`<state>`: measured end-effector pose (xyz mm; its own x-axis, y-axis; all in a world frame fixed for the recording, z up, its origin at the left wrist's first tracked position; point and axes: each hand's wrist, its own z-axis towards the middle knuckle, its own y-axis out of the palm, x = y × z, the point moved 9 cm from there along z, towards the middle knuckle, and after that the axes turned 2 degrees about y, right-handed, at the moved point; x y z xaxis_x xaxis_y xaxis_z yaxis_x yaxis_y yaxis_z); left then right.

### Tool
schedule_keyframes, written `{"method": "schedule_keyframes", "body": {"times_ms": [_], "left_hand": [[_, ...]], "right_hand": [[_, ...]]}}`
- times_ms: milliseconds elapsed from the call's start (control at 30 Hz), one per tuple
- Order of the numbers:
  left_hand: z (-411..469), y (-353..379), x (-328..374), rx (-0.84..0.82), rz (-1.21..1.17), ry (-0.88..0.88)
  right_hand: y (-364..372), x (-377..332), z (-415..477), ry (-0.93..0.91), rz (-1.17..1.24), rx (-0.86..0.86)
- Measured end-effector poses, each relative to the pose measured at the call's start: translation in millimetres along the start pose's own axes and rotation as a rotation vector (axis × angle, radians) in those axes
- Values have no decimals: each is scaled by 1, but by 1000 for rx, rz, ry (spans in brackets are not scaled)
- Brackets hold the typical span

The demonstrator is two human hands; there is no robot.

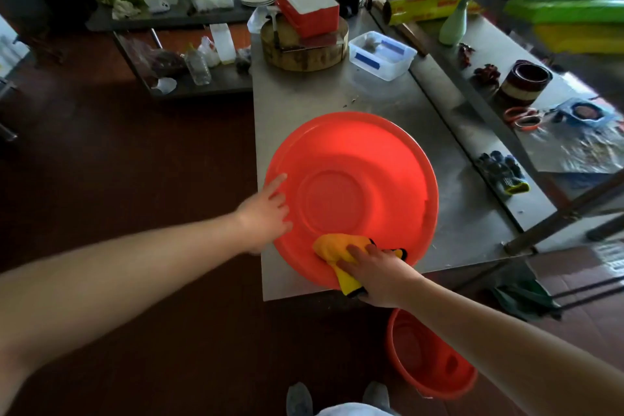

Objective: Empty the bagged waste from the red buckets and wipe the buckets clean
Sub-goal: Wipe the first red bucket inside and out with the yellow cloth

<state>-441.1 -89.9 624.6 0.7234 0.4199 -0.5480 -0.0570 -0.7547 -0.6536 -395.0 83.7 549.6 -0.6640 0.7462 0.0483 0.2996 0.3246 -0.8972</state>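
A wide red bucket [358,159] lies upside down on the steel table [324,95], its round base facing up. My left hand [266,209] rests flat on its left side with fingers spread. My right hand [378,272] presses a yellow cloth [334,247] with black trim onto the bucket's near edge, fingers lying over the cloth. A second, smaller red bucket [429,361] stands upright on the floor below my right forearm, and no bag shows inside it.
At the table's far end are a round wooden chopping block [304,51], a red-and-white box [310,9] and a clear plastic container [381,54]. Gloves [503,172], scissors [521,117] and jars lie on the shelf to the right. A cluttered low shelf stands at left.
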Motion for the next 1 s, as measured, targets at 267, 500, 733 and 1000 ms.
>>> {"method": "schedule_keyframes", "body": {"times_ms": [267, 500, 733, 1000], "left_hand": [[-2, -19, 93, 430, -482, -103], [-19, -23, 123, 722, -362, -158], [-14, -26, 136, 797, -360, -173], [-6, -17, 152, 775, -368, -126]], "right_hand": [[3, 8, 8, 2, 3, 14], [23, 23, 11, 119, 294, -326], [21, 27, 39, 282, 303, -245], [44, 27, 81, 366, 382, -200]]}}
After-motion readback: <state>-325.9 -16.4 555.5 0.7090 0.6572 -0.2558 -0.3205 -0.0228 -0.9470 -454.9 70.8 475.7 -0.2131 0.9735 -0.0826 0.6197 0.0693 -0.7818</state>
